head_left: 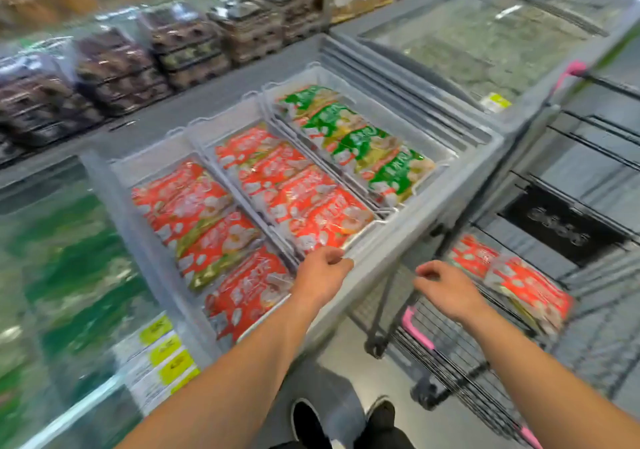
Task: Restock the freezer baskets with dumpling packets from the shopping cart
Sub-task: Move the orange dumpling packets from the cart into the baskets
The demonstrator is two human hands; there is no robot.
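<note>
The open freezer [433, 213] holds three white wire baskets. The left basket [152, 164] and the middle basket [225, 126] are filled with red dumpling packets [311, 206]. The right basket [349, 84] holds green dumpling packets [360, 143]. My left hand [323, 268] is at the front rim of the middle basket, its curled fingers against the nearest red packet's edge; whether they grip anything is unclear. Over the near rim of the shopping cart [450, 355] hovers my right hand [446, 289], fingers loosely curled and holding nothing. Inside the cart lie red packets [523, 285].
Closed glass-lid freezers stand to the left [69, 275] and behind right [485, 39]. Stacked egg cartons [117, 67] line the shelf beyond the freezer. Yellow price tags [166, 351] sit on the front edge. My shoes [308, 421] are on the grey floor between freezer and cart.
</note>
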